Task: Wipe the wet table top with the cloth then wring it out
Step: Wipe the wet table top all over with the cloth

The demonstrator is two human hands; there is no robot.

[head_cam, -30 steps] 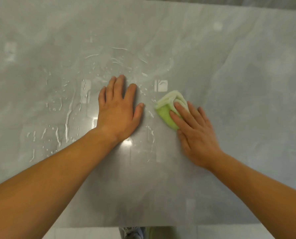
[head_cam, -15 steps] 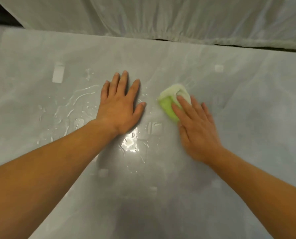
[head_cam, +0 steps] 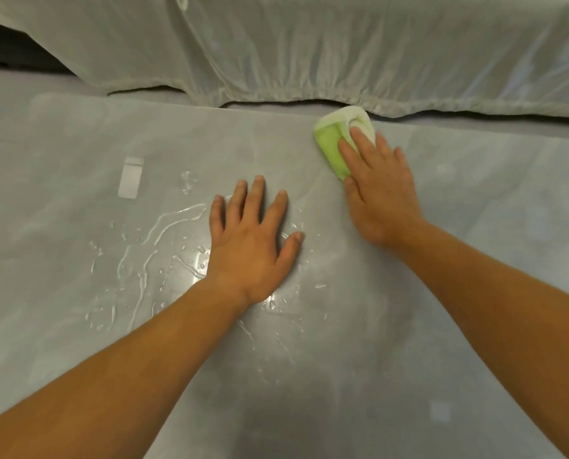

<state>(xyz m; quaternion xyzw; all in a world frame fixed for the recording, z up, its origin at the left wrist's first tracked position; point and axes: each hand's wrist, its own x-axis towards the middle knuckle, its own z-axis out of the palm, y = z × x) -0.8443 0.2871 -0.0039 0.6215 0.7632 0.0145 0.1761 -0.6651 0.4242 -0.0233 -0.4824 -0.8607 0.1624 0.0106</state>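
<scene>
Cloth (head_cam: 332, 150) sits folded into a thick green-and-white pad at the far edge of the grey table top (head_cam: 475, 293), just short of the pale translucent sheeting (head_cam: 309, 54) that hangs behind it. Our right hand (head_cam: 380, 197) lies over its near half, fingers (head_cam: 359, 140) straight and close together. They press the pad flat against the surface rather than curling round it, and the thumb lies at the pad's near corner. Our left hand (head_cam: 250, 246) is spread palm-down on the table, well apart from the cloth, all 5 digits extended and holding nothing. It looks to us like a brace.

Puddles and streaks of water (head_cam: 163, 233) lie to the left of and below the left hand, so we judge the wiping only partly done. The strip on the right reads dull and dry, while the left-centre is plainly wet.

We expect the cloth to handle as soft, light and limp, growing heavier and slightly slick as it soaks. Under flat fingers the folds may slide over one another or bunch, so steady downward pressure across the whole pad should serve better than a push from 1 edge. For wringing, we would take it by its 2 short ends, 1 in each hand, and twist in opposite directions. Gripped at the middle it would merely squash. Nothing here looks fragile, though the glossy wet top could let a braced palm slip.
</scene>
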